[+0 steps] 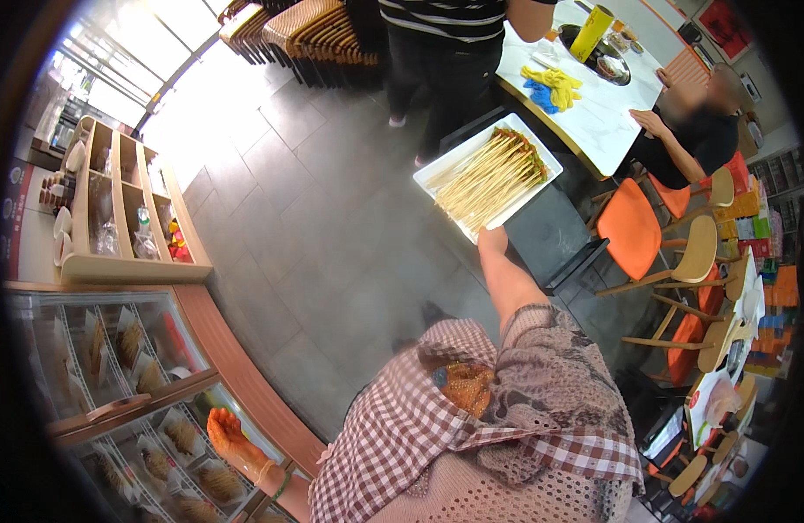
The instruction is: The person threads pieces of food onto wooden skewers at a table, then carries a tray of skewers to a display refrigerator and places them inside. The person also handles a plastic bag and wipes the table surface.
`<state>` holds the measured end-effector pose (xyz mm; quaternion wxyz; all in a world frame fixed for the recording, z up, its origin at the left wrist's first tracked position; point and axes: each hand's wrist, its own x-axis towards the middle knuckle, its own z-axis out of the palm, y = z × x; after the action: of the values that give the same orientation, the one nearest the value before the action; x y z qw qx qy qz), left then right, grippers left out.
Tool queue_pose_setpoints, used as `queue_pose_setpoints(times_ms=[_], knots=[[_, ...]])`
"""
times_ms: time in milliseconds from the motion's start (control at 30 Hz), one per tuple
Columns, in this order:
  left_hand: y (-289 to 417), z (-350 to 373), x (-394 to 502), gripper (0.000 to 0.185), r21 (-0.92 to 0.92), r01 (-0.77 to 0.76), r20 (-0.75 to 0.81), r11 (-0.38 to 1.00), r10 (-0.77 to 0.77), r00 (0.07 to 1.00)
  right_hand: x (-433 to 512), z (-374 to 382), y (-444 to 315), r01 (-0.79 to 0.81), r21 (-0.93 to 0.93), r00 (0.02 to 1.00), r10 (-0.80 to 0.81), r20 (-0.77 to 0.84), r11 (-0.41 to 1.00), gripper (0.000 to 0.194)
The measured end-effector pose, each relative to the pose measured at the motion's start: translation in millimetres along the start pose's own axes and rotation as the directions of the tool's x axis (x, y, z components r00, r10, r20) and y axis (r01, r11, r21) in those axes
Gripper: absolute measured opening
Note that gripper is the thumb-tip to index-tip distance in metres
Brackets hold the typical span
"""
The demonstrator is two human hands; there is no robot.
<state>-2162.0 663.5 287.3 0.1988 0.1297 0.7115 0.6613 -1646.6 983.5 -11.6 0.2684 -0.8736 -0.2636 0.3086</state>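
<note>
My right hand [492, 240] grips the near edge of a white rectangular tray [455, 221]. Many bamboo skewers [480, 189] lie side by side in the tray, with red and green food at their far ends. Beneath and beside the tray is a dark cart or stand [549, 229]. On the left, my left hand [230, 435] is held palm up with fingers loosely curled and nothing visible in it. It looks covered by a thin clear glove stained orange, and it is in front of a glass-doored display fridge [215, 294] with wrapped skewers inside.
A person in a striped shirt [448, 26] stands beyond the tray; another person [690, 131] sits at a marble-topped table [611, 124] with yellow and blue gloves [556, 88]. Orange-seated chairs [629, 229] line the right. A wooden shelf unit [134, 265] and stacked chairs [317, 33] stand left.
</note>
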Motion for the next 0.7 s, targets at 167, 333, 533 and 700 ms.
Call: queue_pose_setpoints(times_ms=[167, 333, 533, 700], knots=[[-3.3, -8.3, -2.2, 0.03, -0.019, 0.012, -0.023, 1.0, -0.013, 1.0, -5.3, 4.6, 5.3, 0.105, 0.066, 0.994, -0.106, 0.002, 0.992, 0.046], [-14.7, -20.5, -0.6, 0.028, -0.043, 0.022, -0.056, 0.999, -0.025, 0.998, -16.4, 4.0, -3.4, -0.171, 0.311, 0.983, 0.14, 0.119, 0.935, 0.042], [-26.6, -31.8, -2.0, 0.025, -0.123, 0.021, -0.097, 0.992, -0.033, 0.995, -29.2, 20.2, 30.2, -0.076, 0.37, 0.997, 0.065, 0.042, 0.926, 0.03], [-38.9, -43.8, -25.2, 0.021, -0.072, -0.055, -0.224, 0.996, 0.037, 0.974, -13.6, 45.4, 96.4, -0.427, 0.38, 0.835, 0.195, 0.515, 0.821, 0.032]])
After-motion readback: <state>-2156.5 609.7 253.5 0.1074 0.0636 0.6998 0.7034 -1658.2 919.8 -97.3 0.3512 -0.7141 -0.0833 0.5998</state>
